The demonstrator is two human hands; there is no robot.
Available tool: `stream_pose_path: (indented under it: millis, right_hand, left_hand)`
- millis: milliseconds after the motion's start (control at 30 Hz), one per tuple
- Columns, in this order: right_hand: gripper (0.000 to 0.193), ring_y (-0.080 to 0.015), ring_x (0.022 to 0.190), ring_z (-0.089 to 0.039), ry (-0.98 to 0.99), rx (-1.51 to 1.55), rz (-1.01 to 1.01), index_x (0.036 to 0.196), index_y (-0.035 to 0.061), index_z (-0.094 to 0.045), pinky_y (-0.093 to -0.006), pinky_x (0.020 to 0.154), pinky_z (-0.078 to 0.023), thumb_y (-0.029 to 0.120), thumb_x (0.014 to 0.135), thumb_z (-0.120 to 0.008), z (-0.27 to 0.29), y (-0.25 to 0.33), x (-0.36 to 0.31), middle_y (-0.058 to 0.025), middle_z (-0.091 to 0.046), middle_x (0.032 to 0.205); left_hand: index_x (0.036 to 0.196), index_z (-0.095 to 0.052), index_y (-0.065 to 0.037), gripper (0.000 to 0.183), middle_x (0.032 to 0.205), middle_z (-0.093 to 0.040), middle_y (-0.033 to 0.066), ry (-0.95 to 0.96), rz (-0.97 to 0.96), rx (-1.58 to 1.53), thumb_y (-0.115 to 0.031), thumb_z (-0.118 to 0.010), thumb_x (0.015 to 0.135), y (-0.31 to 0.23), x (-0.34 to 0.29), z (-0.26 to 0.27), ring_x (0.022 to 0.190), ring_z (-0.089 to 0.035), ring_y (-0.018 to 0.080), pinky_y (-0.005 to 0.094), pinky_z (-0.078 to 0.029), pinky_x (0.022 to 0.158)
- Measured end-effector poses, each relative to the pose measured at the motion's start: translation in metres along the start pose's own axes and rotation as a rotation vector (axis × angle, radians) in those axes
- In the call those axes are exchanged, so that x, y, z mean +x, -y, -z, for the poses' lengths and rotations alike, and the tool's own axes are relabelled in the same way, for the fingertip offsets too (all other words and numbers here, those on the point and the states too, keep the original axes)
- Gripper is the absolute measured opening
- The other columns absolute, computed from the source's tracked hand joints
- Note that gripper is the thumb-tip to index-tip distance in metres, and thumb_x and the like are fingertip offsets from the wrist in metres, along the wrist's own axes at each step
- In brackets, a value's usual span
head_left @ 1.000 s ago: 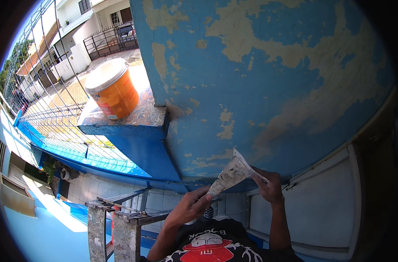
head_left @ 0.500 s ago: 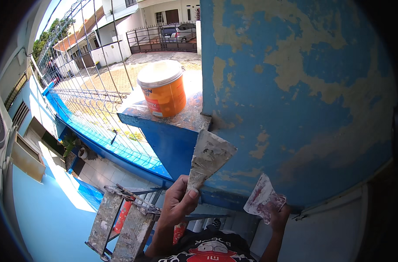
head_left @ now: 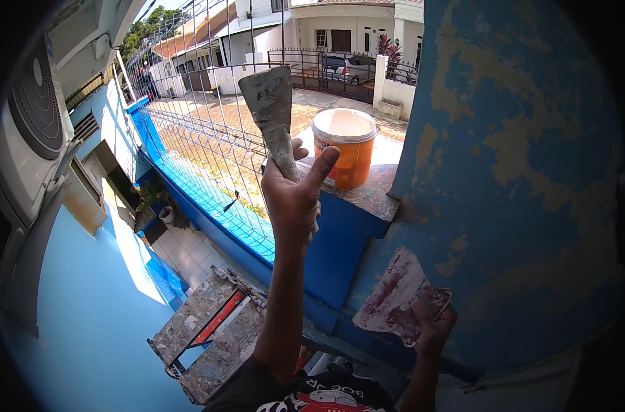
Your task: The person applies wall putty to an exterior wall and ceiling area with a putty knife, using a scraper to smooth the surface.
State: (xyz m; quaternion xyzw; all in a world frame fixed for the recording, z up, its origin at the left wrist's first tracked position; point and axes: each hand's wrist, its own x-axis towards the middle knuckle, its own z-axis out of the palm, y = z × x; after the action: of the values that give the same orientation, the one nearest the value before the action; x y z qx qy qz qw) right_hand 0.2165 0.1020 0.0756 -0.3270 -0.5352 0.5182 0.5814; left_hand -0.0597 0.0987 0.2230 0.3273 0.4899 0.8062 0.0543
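Bucket (head_left: pixel 344 147): on ledge (head_left: pixel 367 196), left of wall (head_left: pixel 525 172).
Scraper (head_left: pixel 271 110): in left hand (head_left: pixel 295 199), left of bucket.
Trowel (head_left: pixel 398 299): in right hand (head_left: pixel 432 329), against wall.
Ladder (head_left: pixel 209 333): below ledge.

The one head view looks down and forward, close to the blue wall (head_left: pixel 518 172), high above the courtyard.

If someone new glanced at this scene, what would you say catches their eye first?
Most likely the left hand, raised mid-frame and gripping a putty knife with its blade pointing up. Just behind it, an orange bucket stands on the ledge of the blue wall, whose paint is patchy and flaking. Lower right, the right hand holds a second, wider scraper close to that wall.
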Motion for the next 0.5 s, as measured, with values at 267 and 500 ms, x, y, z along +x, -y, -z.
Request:
stream_pose_path:
  millis: [267, 500]
  right_hand:
    - [0.017, -0.0110, 0.078, -0.061, -0.021, -0.023, -0.062, 0.094, -0.0011, -0.071, -0.0307, 0.074, -0.050, 0.010, 0.083, -0.078, 0.017, -0.031, -0.018, -0.0035, -0.070, 0.085]
    - [0.022, -0.0121, 0.081, -0.062, -0.070, -0.019, -0.107, 0.100, -0.0030, -0.070, -0.0313, 0.078, -0.051, 0.008, 0.083, -0.077, 0.019, -0.026, -0.021, -0.0038, -0.070, 0.091]
  left_hand:
    - [0.088, -0.054, -0.003, 0.052, 0.059, -0.045, -0.0036, 0.182, 0.256, 0.167, -0.041, -0.087, 0.079, 0.005, 0.066, -0.014, 0.038, -0.037, 0.0012, 0.0182, -0.031, 0.032]
    - [0.078, -0.055, -0.004, 0.028, 0.061, -0.048, -0.0025, 0.227, 0.409, -0.029, -0.018, -0.080, 0.078, 0.018, 0.080, -0.001, 0.040, -0.038, 0.0021, 0.0198, -0.030, 0.034]
